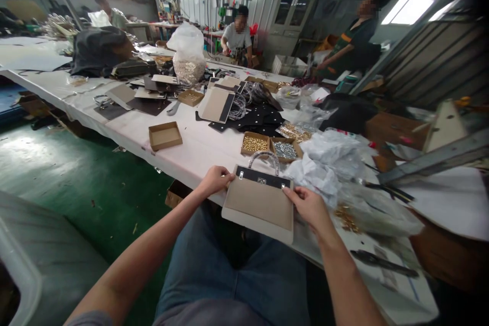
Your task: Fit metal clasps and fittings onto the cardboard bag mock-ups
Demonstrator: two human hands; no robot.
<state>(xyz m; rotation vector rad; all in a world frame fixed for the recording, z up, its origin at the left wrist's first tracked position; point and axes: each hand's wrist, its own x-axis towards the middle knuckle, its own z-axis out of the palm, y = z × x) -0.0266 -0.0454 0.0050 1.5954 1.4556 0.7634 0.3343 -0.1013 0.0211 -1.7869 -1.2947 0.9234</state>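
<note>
A tan bag panel [260,204] with a black top strip, metal clasp and clear handle loop lies at the near edge of the white table [198,147]. My left hand [217,179] pinches its upper left corner. At the upper right corner, my right hand [310,205] grips the panel's edge with fingers closed. Just behind the panel sit two small boxes, one of gold hardware [254,143] and one of silver hardware [285,151].
An empty cardboard box [165,135] sits to the left. Crumpled plastic bags [336,158] lie at the right, black and tan panels [244,112] behind. Three other people work at the far end. Green floor lies to the left.
</note>
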